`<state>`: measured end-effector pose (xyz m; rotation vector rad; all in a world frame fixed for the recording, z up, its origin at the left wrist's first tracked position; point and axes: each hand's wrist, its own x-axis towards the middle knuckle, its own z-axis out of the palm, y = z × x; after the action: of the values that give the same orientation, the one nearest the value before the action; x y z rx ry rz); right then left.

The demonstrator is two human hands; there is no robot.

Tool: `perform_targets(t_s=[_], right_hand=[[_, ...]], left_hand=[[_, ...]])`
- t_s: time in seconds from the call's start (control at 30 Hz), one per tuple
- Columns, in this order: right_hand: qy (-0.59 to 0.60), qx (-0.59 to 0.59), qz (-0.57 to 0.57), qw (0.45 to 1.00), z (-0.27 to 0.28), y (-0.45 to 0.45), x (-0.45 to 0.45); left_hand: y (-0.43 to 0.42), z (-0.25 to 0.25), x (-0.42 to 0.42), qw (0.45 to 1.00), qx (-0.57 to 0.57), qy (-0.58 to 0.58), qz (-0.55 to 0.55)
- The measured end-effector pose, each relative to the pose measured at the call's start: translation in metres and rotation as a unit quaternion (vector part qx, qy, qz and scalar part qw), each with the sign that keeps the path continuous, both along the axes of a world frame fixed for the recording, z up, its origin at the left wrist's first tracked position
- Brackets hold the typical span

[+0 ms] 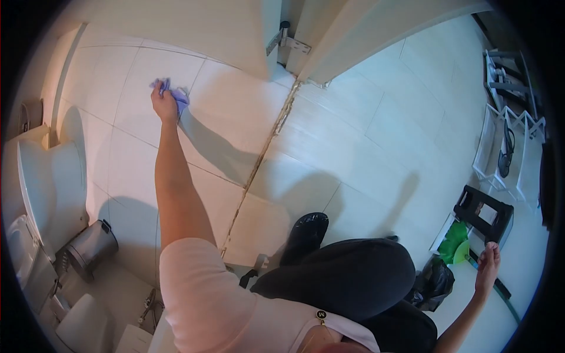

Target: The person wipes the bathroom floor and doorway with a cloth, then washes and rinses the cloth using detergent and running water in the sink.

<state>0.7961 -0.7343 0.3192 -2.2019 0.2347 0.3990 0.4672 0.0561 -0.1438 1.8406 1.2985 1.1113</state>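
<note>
On the pale tiled floor point(235, 106) at the upper left, my left hand point(165, 105) grips a crumpled purple cloth point(180, 98), which shows around the fingers. That arm reaches far forward. My right hand point(488, 266) is raised at the far right, its fingers bent together near the dark edge of a black step stool point(482, 213). Whether it holds anything is too small to tell. Just left of it is a bright green object point(454, 242).
A toilet point(59, 182) and a metal bin point(93, 247) stand at the left. A door hinge point(288, 41) shows at the top. At right are a white rack point(488, 141) and a black bag point(434, 283). A worn threshold strip point(259, 165) crosses the floor.
</note>
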Motion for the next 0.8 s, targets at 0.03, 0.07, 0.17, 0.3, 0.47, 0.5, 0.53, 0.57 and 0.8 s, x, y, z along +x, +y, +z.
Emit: perform_targets(t_s=[0.03, 0.07, 0.17, 0.3, 0.47, 0.5, 0.53, 0.57, 0.8], right_hand=[[-0.003, -0.004, -0.018, 1.0, 0.003, -0.006, -0.001], [-0.004, 0.005, -0.018, 1.0, 0.005, -0.008, -0.001], [-0.014, 0.026, -0.013, 0.999, 0.004, 0.007, -0.002], [0.011, 0.034, 0.043, 0.998, -0.017, 0.043, -0.002], [0.066, 0.083, 0.083, 0.991, -0.027, 0.051, -0.021], [0.073, 0.079, 0.091, 0.99, -0.027, 0.036, -0.026], [0.065, 0.077, 0.072, 0.992, -0.025, 0.022, -0.034], [0.055, 0.075, 0.051, 0.994, -0.023, 0.007, -0.044], [0.037, 0.071, -0.091, 0.993, -0.026, -0.133, -0.121]], left_hand=[[-0.01, 0.007, 0.012, 0.999, 0.012, 0.031, -0.032], [-0.031, 0.026, 0.036, 0.996, 0.022, 0.062, -0.063], [-0.09, 0.046, 0.082, 0.958, 0.095, 0.103, -0.251], [-0.175, 0.073, 0.09, 0.865, 0.088, 0.1, -0.484], [-0.234, 0.098, 0.019, 0.742, 0.114, 0.22, -0.623], [-0.245, 0.103, -0.007, 0.732, 0.108, 0.245, -0.626], [-0.258, 0.104, -0.038, 0.729, 0.124, 0.277, -0.614], [-0.27, 0.102, -0.069, 0.724, 0.14, 0.308, -0.601], [-0.294, 0.062, -0.218, 0.929, 0.025, 0.364, -0.059]])
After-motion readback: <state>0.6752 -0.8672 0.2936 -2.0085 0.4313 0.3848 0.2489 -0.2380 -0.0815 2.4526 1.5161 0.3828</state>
